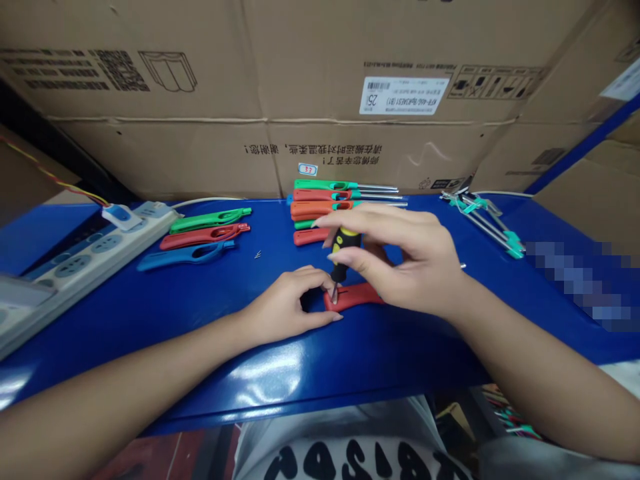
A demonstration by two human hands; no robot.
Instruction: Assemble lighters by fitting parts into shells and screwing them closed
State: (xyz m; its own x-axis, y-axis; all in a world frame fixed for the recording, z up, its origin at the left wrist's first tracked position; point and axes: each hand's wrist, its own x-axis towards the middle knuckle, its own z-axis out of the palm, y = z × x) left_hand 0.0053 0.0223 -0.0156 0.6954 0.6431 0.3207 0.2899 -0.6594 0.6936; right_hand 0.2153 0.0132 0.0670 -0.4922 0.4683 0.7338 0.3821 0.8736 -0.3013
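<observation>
The right forearm [535, 360] enters from the lower right corner and slopes up and inward across the table [410, 360]; the left forearm [135, 373] enters from the lower left at a shallower angle. The right hand [420, 257] is raised above the table, its wrist bent slightly inward and its back turned upward. Its fingers are closed on the black-and-yellow handle of a screwdriver [345, 252], with the thumb pressed along the near side and the index finger arched over the top. The screwdriver is held steeply, slightly tilted, with its shaft pointing down at the left end of a red casing [357, 297]. The red casing lies on the table in front of the person, partly covered by the right hand. The left hand [285, 303] rests low beside it, fingers curled into a C shape: the thumb lies along the near edge and the index finger bears on the far side, gripping the left end. Small screws [257, 255] lie beyond the left hand.
</observation>
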